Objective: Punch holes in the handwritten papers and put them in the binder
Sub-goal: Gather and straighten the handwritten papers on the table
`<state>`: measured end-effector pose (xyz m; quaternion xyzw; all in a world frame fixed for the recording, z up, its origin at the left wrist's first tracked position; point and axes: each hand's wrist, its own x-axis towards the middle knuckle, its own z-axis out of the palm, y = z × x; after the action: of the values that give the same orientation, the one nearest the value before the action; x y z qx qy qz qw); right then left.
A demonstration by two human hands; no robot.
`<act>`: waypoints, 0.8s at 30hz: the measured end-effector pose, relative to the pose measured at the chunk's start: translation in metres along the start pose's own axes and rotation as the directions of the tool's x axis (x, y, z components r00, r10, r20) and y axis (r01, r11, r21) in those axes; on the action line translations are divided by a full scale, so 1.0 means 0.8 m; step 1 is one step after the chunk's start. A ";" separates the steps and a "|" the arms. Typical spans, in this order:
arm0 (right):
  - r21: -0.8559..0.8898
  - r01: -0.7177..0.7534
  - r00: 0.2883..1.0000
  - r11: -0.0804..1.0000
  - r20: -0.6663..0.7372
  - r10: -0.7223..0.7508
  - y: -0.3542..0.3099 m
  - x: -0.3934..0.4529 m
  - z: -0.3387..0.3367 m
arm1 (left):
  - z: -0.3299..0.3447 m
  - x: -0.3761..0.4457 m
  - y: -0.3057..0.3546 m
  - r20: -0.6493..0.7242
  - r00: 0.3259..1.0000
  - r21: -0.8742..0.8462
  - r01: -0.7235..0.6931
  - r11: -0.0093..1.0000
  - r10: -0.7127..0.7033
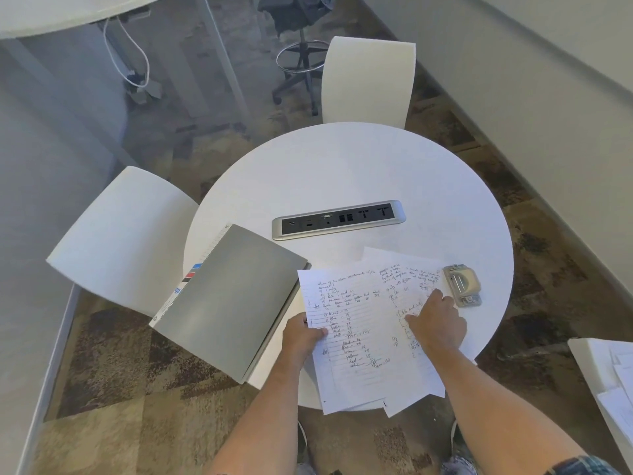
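Observation:
Several handwritten lined papers (363, 323) lie fanned out at the near edge of the round white table (342, 166). My left hand (303, 335) grips the left edge of the top sheet, thumb on the page. Flat on the sheets further right rests my right hand (436, 322), fingers spread and pressing down. A closed grey binder (226, 303) with coloured tabs on its spine lies to the left, overhanging the table edge. The beige hole punch (462, 285) sits just beyond my right hand, at the papers' right edge.
A silver power and data strip (339, 220) is set into the table centre. White chairs stand at the left (120, 241) and at the far side (368, 80). More papers lie on a white surface (613, 371) at the right edge. A black stool stands further back.

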<state>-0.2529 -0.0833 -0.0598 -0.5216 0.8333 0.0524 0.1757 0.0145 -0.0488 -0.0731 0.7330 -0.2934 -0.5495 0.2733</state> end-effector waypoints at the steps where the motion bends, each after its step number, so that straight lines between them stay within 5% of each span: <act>1: -0.005 0.004 1.000 1.000 -0.003 -0.004 -0.001 -0.001 0.001 | 0.000 0.000 0.000 -0.006 1.000 0.013 0.005 1.000 -0.005; 24: 0.131 0.008 0.999 0.991 0.050 -0.015 0.002 0.008 -0.006 | 0.007 0.007 -0.012 -0.035 0.999 0.019 0.014 1.000 -0.013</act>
<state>-0.2582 -0.0891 -0.0577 -0.5123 0.8271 0.0099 0.2310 0.0115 -0.0470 -0.0847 0.7471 -0.2888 -0.5357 0.2675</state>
